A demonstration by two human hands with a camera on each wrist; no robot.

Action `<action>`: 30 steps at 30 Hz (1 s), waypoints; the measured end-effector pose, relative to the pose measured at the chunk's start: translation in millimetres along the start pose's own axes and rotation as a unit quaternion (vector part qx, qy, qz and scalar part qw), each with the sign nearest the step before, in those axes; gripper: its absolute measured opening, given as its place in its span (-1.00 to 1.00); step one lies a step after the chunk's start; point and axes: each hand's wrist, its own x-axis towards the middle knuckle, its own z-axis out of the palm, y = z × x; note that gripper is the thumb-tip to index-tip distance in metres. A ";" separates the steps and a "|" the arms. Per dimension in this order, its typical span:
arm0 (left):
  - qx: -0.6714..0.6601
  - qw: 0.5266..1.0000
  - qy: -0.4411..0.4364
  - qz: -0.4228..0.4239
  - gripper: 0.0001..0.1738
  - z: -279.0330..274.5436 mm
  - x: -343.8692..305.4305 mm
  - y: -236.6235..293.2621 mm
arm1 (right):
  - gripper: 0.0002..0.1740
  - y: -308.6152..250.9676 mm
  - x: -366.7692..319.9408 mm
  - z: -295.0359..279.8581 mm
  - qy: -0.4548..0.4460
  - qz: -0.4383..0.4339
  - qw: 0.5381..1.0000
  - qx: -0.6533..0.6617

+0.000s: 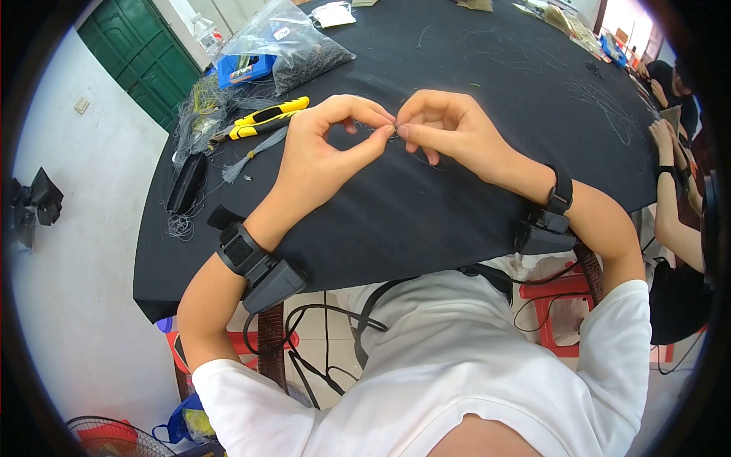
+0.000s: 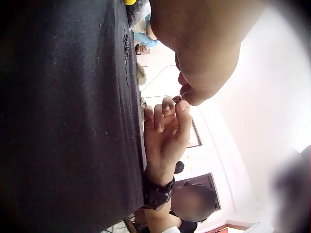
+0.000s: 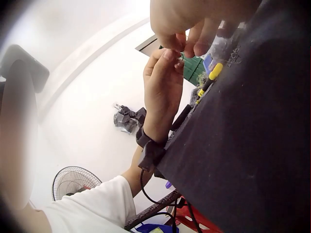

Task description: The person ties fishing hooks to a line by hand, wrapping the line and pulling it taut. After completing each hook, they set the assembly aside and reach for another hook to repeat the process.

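Both hands meet above the black-covered table, fingertips almost touching. Thumb and index finger of the left hand (image 1: 324, 148) pinch a tiny dark piece (image 1: 394, 130), and the right hand (image 1: 457, 129) pinches at the same piece from the other side. In the left wrist view the small dark piece (image 2: 178, 99) shows between the fingertips of the right hand (image 2: 167, 133) and the left hand (image 2: 206, 63). The right wrist view has the left hand (image 3: 164, 90) and right hand (image 3: 187, 26) meeting; the piece's exact shape is too small to tell.
Left of the hands on the table (image 1: 358, 221) lie yellow-black pliers (image 1: 266, 118), a tied thread bundle (image 1: 253, 155), a black pouch (image 1: 186, 184) and tangled thread (image 1: 202, 114). Behind are a clear bag of dark bits (image 1: 304, 65) and a blue box (image 1: 245, 70). Other people sit at the right.
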 end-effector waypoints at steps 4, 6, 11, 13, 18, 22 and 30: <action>0.000 1.000 0.001 0.006 -0.94 0.0 0.5 -0.2 | -0.84 0.5 0.4 0.0 -0.002 0.001 1.000 0.002; -0.002 1.000 0.002 0.007 -0.94 0.5 0.8 0.6 | -0.85 0.5 0.4 0.5 0.000 0.003 1.000 0.002; -0.001 1.000 -0.001 0.005 -0.94 0.4 0.3 0.2 | -0.85 -1.3 0.1 1.1 0.002 0.012 1.000 0.000; 0.001 1.000 -0.002 0.004 -0.94 0.3 0.4 0.1 | -0.85 -1.3 0.0 0.6 0.001 0.011 1.000 -0.001; -0.006 1.000 -0.004 -0.008 -0.93 0.6 0.5 -0.1 | -0.85 -1.0 -0.1 0.7 0.011 0.005 1.000 -0.003; -0.109 0.991 -0.010 -0.077 -0.91 2.3 -1.5 -1.9 | -0.83 2.7 0.9 -1.7 0.013 0.000 1.000 0.011; -0.199 0.970 -0.031 -0.133 -0.87 2.9 -2.2 -1.3 | -0.83 3.1 0.1 0.0 -0.009 0.082 0.992 0.093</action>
